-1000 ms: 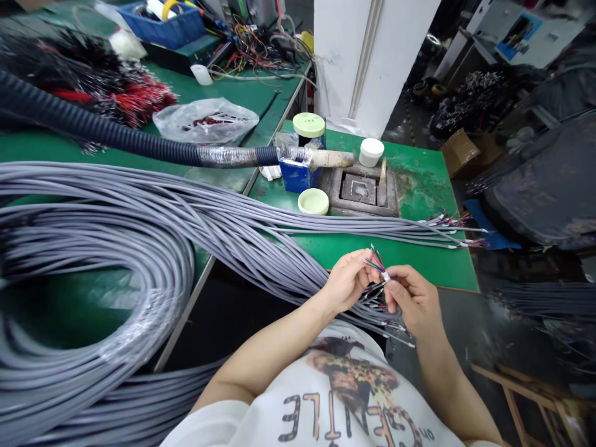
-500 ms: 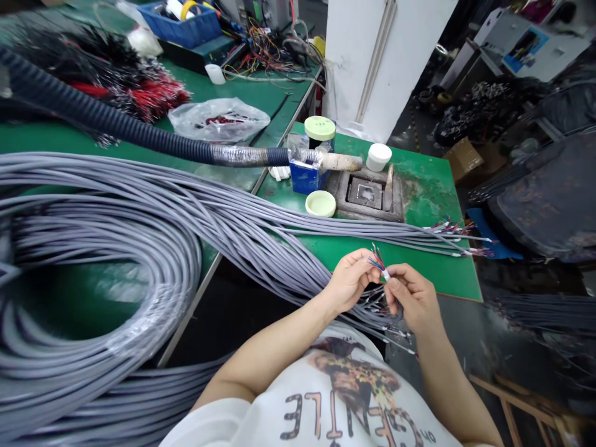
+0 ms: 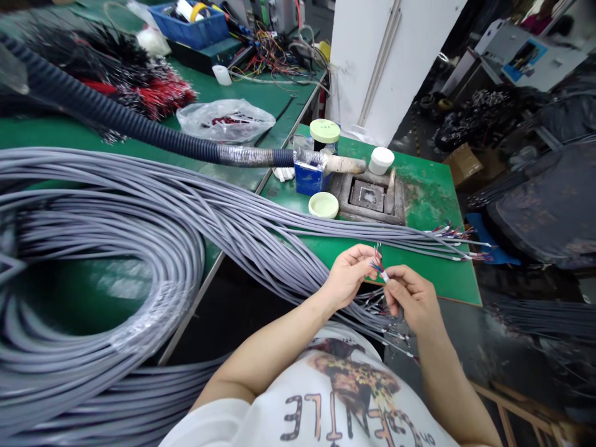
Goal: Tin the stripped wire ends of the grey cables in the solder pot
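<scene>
A stripped grey cable end (image 3: 382, 270), its coloured wires fanned out, is held near the edge of the green surface (image 3: 433, 276), clasped by the left hand (image 3: 347, 276) and pinched by the right hand (image 3: 412, 299). A long bundle of grey cables (image 3: 195, 211) is laid across the surface.

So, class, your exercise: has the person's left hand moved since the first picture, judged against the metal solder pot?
Yes: the left hand has shifted slightly closer to the metal solder pot, and further to its left.
</scene>
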{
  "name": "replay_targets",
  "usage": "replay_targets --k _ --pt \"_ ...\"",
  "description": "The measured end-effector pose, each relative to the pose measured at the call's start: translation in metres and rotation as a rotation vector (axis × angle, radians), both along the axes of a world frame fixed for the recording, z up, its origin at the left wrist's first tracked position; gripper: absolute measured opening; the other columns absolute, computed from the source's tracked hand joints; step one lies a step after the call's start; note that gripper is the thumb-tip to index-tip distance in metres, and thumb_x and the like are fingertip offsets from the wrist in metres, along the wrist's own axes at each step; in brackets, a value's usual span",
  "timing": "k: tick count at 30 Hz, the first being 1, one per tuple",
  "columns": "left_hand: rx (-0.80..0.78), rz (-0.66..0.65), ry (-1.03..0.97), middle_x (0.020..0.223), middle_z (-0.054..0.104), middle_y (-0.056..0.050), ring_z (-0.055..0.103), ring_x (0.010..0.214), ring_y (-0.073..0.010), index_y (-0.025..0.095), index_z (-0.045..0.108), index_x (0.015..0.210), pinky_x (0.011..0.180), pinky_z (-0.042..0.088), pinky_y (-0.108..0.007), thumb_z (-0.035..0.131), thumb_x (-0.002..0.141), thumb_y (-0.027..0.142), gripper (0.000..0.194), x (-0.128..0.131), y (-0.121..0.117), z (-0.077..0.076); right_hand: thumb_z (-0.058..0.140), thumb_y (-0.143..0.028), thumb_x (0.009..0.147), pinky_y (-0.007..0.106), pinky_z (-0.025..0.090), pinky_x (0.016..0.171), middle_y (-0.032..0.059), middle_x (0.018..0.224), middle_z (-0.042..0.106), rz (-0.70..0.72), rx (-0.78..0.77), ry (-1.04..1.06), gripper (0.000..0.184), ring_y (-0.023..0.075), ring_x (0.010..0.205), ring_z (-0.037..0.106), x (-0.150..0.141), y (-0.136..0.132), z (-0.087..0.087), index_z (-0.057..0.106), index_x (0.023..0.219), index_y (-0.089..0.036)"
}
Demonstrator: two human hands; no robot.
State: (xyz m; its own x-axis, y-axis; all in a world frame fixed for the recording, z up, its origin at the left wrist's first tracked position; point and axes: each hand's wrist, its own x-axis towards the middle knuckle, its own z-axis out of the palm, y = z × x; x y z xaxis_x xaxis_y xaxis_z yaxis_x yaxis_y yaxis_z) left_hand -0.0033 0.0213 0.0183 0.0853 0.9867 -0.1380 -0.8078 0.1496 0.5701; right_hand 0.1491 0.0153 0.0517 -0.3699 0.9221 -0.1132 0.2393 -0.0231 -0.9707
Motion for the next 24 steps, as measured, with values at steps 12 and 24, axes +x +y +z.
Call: replay_targets --k 12,24 --pt "-0.029 0.077 -0.032 0.061 0.061 0.004 0.051 0.052 -0.0046 0.014 0.061 0.074 0.055 0.041 -0.017 0.083 0.062 0.031 0.030 0.002 -0.005 -0.005 0.072 -0.034 0.077 0.023 0.043 0.057 -0.0045 0.069 0.057 -0.012 0.197 -0.198 0.034 0.0101 0.058 0.052 -0.009 0.013 0.008 0.059 0.105 -0.023" --pt "0.042 0.301 0.136 0.067 0.060 0.003 0.055 0.060 -0.0075 0.017 0.061 0.081 0.060 0.045 -0.020 0.074 0.073 0.037 0.025 -0.013 0.000 -0.006 0.057 -0.026 0.088 0.025 0.040 0.066 -0.0016 0.074 0.058 0.167 0.682 -0.329 0.010 0.0120 0.068 0.052 -0.049 0.053 0.027 0.061 0.081 -0.020"
